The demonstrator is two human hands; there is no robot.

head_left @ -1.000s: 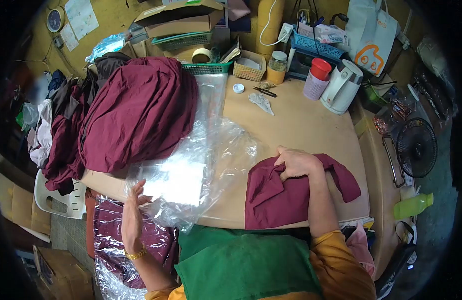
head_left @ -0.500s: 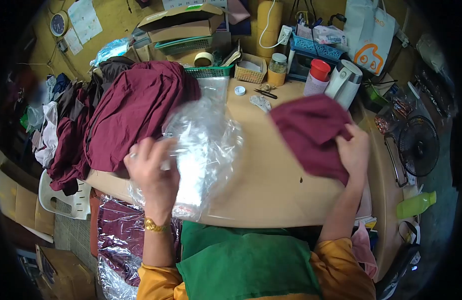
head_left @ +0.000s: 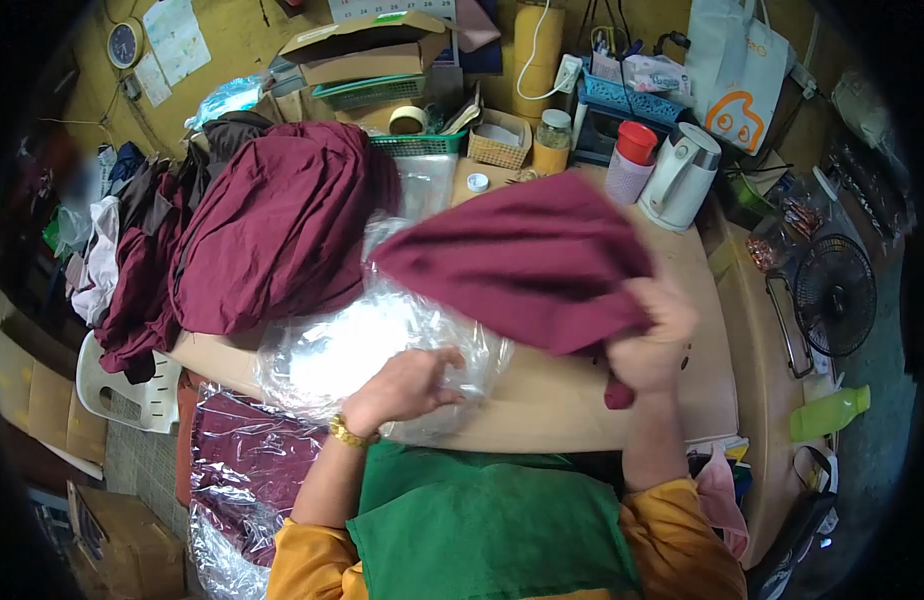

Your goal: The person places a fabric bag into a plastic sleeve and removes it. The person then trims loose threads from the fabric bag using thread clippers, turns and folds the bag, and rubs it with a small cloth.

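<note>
Across the worktop [head_left: 552, 405], large maroon cloth heap [head_left: 272, 235] at left, clear plastic [head_left: 327, 365] beside it. Smaller maroon cloth [head_left: 537, 265] raised above the middle, blurred, one end bunched in the right hand [head_left: 654, 335], far end loose. Left hand [head_left: 404, 385] over plastic, fingers parted, nothing seen in them, contact unclear. Best handled with a firm grip near the edge, slow lowering, left palm smoothing creases, light plastic clear of the swing

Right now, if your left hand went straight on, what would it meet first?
My left hand would likely meet the clear plastic first, then perhaps the raised maroon cloth; heights are hard to judge.
</note>
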